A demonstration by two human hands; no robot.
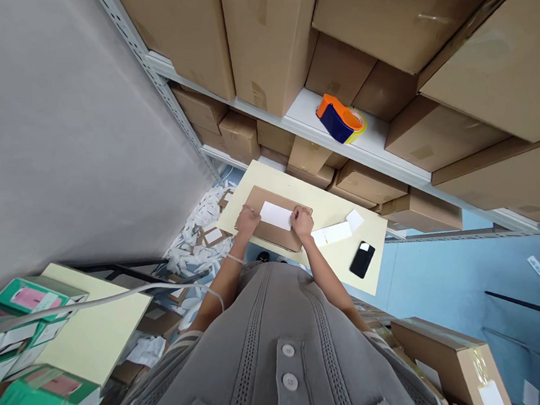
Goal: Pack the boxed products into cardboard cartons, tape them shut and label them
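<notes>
A flat brown cardboard box (274,235) lies on the pale yellow table in front of me. On its top is a white label (274,215), between my two hands. My left hand (248,220) is closed at the left edge of the box, its thumb side close to the label's left end. Fingers curled in, my right hand (302,222) pinches the right end of the label. Just right of the box lies a strip of white labels (336,232), partly folded. The undersides of both hands are hidden.
A black phone (362,260) lies at the right of the table (272,174). An orange and blue tape dispenser (341,119) sits on the shelf (301,107) among cardboard boxes. Paper scraps (197,221) litter the floor at left. Green boxes (39,299) and a grey cable (149,286) are lower left.
</notes>
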